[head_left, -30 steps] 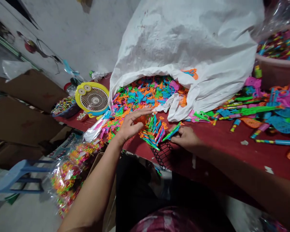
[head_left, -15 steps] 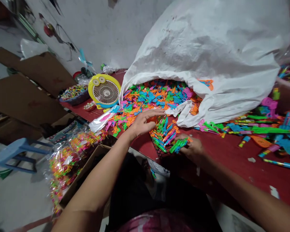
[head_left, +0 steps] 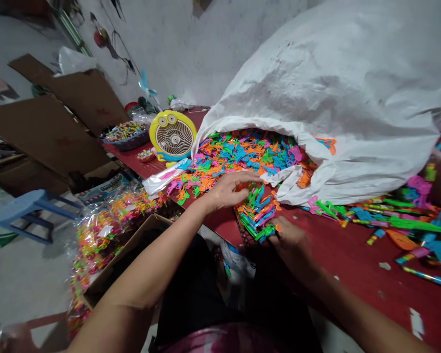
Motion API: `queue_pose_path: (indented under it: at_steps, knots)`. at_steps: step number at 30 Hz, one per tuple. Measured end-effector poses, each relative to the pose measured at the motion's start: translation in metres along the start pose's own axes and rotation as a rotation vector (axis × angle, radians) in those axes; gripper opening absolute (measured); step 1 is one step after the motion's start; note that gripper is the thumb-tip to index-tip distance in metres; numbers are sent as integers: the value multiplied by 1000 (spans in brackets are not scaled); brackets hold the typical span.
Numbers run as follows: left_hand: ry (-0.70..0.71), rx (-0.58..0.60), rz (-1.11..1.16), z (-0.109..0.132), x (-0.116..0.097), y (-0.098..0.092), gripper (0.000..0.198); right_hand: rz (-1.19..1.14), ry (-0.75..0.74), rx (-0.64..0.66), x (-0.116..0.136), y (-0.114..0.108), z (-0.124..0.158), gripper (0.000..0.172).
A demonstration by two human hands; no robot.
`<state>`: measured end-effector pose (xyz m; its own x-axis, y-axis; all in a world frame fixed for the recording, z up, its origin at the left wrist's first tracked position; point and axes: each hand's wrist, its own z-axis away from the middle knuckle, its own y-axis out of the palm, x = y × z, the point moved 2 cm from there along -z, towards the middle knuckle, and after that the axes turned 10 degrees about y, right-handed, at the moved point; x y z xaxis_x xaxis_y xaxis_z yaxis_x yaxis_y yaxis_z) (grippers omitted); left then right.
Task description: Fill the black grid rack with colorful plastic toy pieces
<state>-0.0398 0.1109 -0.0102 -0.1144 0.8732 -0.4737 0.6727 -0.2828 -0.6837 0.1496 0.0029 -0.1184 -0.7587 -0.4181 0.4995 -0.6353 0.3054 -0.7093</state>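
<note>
My left hand reaches over a small heap of colourful plastic toy pieces, its fingers stretched out and thumb apart. The heap lies in a dark, openwork tray at the table's near edge. At the heap's right side, my right hand has its fingers closed round a few green and blue plastic pieces; its fingertips are partly hidden. Just behind my hands, a large white sack lies with its mouth open, and many similar pieces spill from it.
A yellow fan and a basket of small items stand on the red table to the left. Toy sticks lie right. Below left are bagged pieces, an open carton and a blue stool.
The view has shifted slightly. My right hand has brought its green pieces down against the heap's near right side. My left hand stays over the heap's left side.
</note>
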Motion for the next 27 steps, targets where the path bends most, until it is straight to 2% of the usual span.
queue_pose_path:
  at_steps: [5, 7, 9, 13, 20, 24, 27]
  knots:
    - [75, -9, -269, -6, -48, 7, 24, 147, -28, -68, 3, -1, -3, 17]
    - [119, 39, -338, -6, -65, 18, 37, 167, 1, -62, 2, -1, -5, 18]
    - [139, 107, -414, -3, -73, 30, 41, 166, 20, -55, 2, 1, -6, 20]
    - [87, 153, -502, 1, -72, 42, 29, 177, 29, -37, 2, 7, -9, 27]
    - [-83, 147, -427, -5, -66, 35, 21, 191, 178, 75, 5, 14, -16, 33]
    - [-117, 140, -352, -9, -60, 41, 20, 235, 281, 130, 1, 6, -18, 32]
    - [-137, 113, -322, -11, -59, 47, 18, 197, 304, 115, 5, -3, -21, 28]
